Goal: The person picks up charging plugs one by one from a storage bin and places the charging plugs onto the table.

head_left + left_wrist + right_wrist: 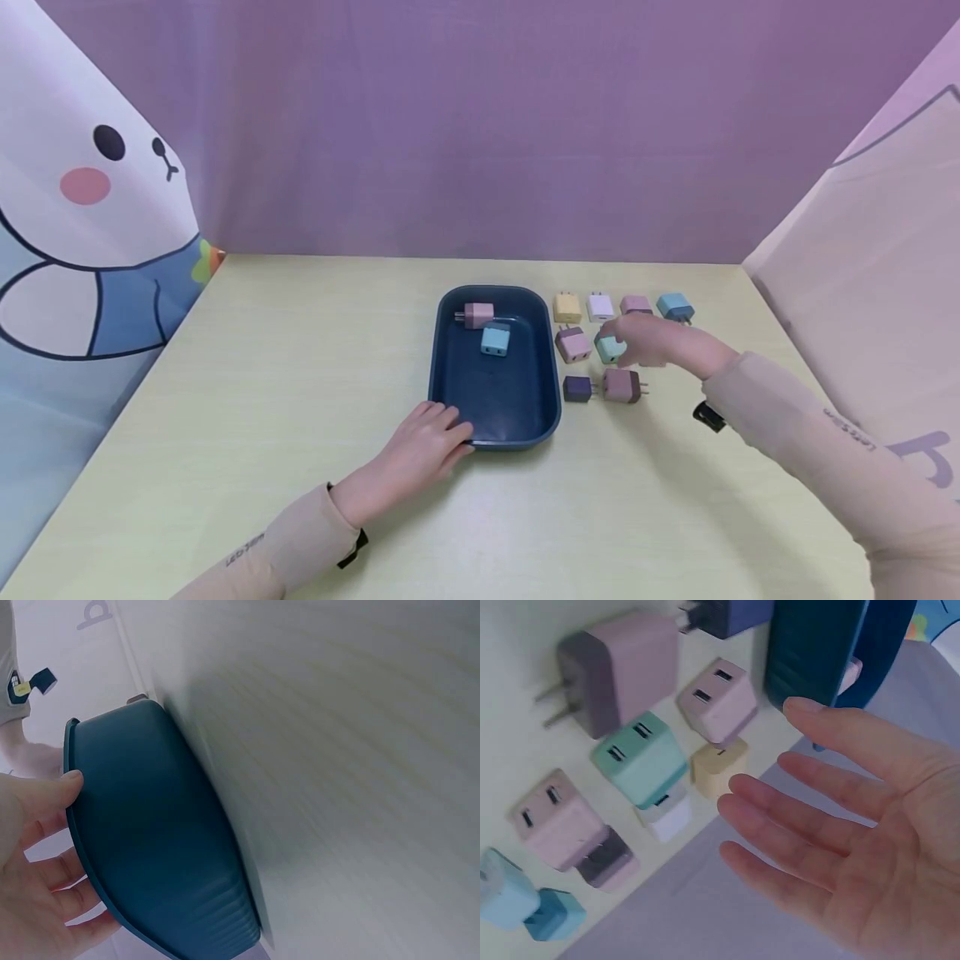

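Observation:
My left hand (422, 443) holds the near left corner of a dark blue tray (497, 408). In the left wrist view its thumb lies outside the rim and the fingers go over to the inside. Within the tray lie a pink plug charger (478, 314) and a light blue one (495, 340). Above the group of chargers on the right is my right hand (652, 340), fingers extended and apart, nothing in it. It overlaps a mint green charger (611, 350) in the head view. The right wrist view shows that charger with two USB ports facing up.
Around the mint charger on the table stand a yellow charger (567, 308), a lilac one (600, 307), a blue one (675, 307), a navy one (577, 388) and several pink ones (621, 386). The tray's right wall runs close beside them. A purple curtain (480, 125) hangs behind.

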Motion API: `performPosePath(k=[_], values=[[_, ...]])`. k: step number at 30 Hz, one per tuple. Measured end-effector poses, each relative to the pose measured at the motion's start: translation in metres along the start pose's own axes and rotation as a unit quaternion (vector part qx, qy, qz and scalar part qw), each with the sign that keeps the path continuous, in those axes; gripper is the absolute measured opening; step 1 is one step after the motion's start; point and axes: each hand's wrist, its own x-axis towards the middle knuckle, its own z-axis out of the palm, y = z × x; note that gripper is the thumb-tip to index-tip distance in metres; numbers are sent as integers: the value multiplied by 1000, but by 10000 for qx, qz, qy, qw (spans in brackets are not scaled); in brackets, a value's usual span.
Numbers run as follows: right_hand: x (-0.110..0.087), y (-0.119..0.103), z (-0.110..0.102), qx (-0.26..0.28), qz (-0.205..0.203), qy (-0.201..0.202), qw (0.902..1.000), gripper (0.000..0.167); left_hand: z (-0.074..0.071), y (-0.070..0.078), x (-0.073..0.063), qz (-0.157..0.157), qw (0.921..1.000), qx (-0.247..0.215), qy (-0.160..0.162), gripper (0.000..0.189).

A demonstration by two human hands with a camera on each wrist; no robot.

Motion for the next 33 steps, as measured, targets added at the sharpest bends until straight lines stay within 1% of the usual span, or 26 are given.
performPosePath(k=[8, 14, 16, 21, 27, 30, 33], values=[[8, -13, -15, -225, -37, 19, 9997, 46, -2, 0, 1, -79, 9999, -88, -61, 10], [23, -22, -22, -323, -154, 133, 9993, 45, -1, 0, 1, -47, 10000, -69, -24, 11], [29, -26, -23, -301, -144, 111, 9994, 45, 0, 0, 1, -22, 10000, -58, -5, 11], [39, -38, -29, -271, 34, -15, 9996, 47, 1, 0, 1, 10, 10000, -26, -5, 12], [46, -51, -33, -432, -76, -25, 9990, 45, 1, 0, 1, -12, 10000, -49, -22, 12], [50, -58, -34, -513, -53, -81, 9986, 45, 1, 0, 1, -55, 9999, -79, -48, 11], [54, -66, -36, -725, -26, -118, 9973, 45, 0, 0, 1, -91, 9999, -111, -59, 11]])
